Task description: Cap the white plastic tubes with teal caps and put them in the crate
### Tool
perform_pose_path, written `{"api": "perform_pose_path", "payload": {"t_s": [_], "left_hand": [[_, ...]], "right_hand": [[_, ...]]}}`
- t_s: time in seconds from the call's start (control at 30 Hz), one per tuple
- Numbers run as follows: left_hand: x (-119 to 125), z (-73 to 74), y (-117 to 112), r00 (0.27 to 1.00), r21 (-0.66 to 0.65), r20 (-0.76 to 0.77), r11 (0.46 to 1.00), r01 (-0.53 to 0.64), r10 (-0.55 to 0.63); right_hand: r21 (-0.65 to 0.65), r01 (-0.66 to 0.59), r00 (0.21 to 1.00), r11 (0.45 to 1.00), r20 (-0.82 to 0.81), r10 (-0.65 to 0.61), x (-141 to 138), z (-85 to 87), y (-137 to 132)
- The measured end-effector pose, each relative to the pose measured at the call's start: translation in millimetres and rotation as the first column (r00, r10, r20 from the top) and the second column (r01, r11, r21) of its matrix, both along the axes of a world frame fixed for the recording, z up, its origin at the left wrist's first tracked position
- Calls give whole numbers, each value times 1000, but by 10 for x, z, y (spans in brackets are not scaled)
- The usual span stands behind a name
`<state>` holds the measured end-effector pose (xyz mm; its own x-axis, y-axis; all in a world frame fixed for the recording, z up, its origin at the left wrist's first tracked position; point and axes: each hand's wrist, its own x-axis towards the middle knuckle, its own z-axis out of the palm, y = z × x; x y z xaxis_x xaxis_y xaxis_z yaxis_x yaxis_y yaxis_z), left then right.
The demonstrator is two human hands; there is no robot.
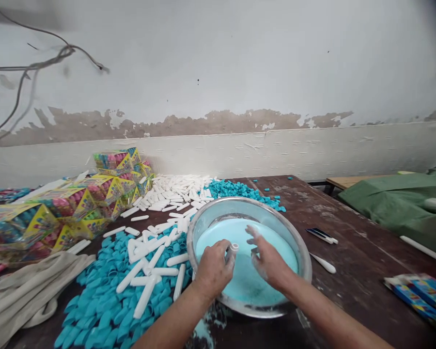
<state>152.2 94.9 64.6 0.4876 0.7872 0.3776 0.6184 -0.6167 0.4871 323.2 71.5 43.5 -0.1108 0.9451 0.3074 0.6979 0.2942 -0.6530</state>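
My left hand [215,267] is closed around a small white plastic tube [234,247], its open round end pointing up. It is over the left part of a metal basin [302,242] with pale blue powder or liquid [236,286] inside; which of the two I cannot tell. Above the basin's right part, my right hand [267,257] has its fingers apart and holds nothing. Pale residue coats the fingertips. Left of the basin, white tubes [145,295] lie on a heap of teal plastic caps [109,300].
Yellow-edged packs [72,198] are stacked at the left, near a beige cloth [32,291]. More white tubes [174,189] and small teal pieces [240,190] lie behind the basin. On the right are a knife-like white tool [323,263], a dark flat object [320,235] and green sheeting [396,198].
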Motion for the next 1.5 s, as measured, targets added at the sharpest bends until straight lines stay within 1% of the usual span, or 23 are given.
{"api": "perform_pose_path", "payload": {"t_s": [0.1, 0.13, 0.27, 0.37, 0.43, 0.47, 0.5, 0.57, 0.6, 0.67, 0.73, 0.77, 0.83, 0.87, 0.93, 1.0, 1.07, 1.13, 1.23, 1.3, 1.37, 1.43, 1.5], "left_hand": [[-5, -18, 33, 999, 40, -52, 999, 8, -6], [-14, -26, 39, 998, 43, -53, 999, 22, -20], [-134, -58, 28, 991, 71, 52, 990, 121, -125], [-318, -37, -59, 955, 124, 188, 970, 209, -230], [-475, 24, -165, 917, 123, 300, 964, 234, -261], [-563, 66, -225, 898, 89, 364, 969, 230, -246], [-658, 110, -283, 878, 29, 431, 975, 218, -209], [-877, 172, -373, 810, -137, 581, 972, 191, -77], [-1000, 175, -401, 757, -214, 654, 958, 190, -4], [-1266, 100, -441, 630, -333, 765, 921, 204, 137], [-1519, -73, -493, 525, -430, 807, 878, 211, 269], [-1627, -182, -531, 488, -477, 808, 853, 211, 331], [-1789, -403, -628, 434, -554, 791, 806, 209, 431], [-1844, -504, -681, 415, -576, 784, 789, 211, 461], [-1916, -666, -778, 390, -601, 777, 769, 221, 495], [-1954, -766, -848, 378, -613, 772, 754, 235, 511], [-1975, -812, -887, 373, -622, 769, 742, 251, 518], [-1983, -822, -901, 378, -623, 768, 740, 253, 517], [-1979, -815, -905, 382, -614, 775, 744, 263, 504], [-1983, -818, -909, 381, -600, 786, 751, 275, 488], [-1999, -830, -918, 387, -590, 791, 757, 281, 473], [-2022, -844, -931, 394, -590, 790, 757, 280, 469], [-2041, -852, -945, 394, -594, 788, 754, 281, 474]], "right_hand": [[-22, -128, 984, 992, 121, 130, -53, -10, -48], [-21, -136, 978, 991, 159, 137, -74, 8, -65], [-9, -126, 943, 992, 309, 123, -112, 73, -108], [86, -56, 934, 995, 355, 21, -96, 20, -140], [148, -61, 939, 987, 344, 6, -104, -28, -203], [174, -84, 945, 981, 325, 24, -122, -38, -257], [206, -106, 952, 973, 302, 40, -151, -33, -325], [281, -126, 966, 951, 252, 53, -240, 20, -489], [316, -133, 971, 939, 230, 61, -300, 58, -573], [353, -180, 972, 918, 205, 112, -449, 111, -712], [320, -296, 948, 900, 217, 234, -651, 85, -779], [274, -367, 923, 889, 228, 311, -771, 38, -779], [140, -471, 871, 871, 229, 434, -1029, -102, -709], [56, -492, 855, 869, 216, 471, -1156, -175, -643], [-74, -473, 858, 878, 186, 478, -1377, -292, -471], [-139, -431, 873, 891, 184, 451, -1548, -348, -285], [-163, -382, 881, 910, 235, 412, -1686, -358, -127], [-171, -333, 865, 927, 337, 373, -1810, -355, -23], [-184, -336, 782, 924, 493, 382, -1962, -379, 28], [-196, -349, 747, 916, 533, 398, -2013, -422, 15], [-199, -345, 774, 917, 492, 398, -2014, -478, -10], [-201, -349, 828, 915, 392, 402, -1979, -535, -30], [-199, -377, 859, 905, 290, 422, -1934, -579, -39]]}}
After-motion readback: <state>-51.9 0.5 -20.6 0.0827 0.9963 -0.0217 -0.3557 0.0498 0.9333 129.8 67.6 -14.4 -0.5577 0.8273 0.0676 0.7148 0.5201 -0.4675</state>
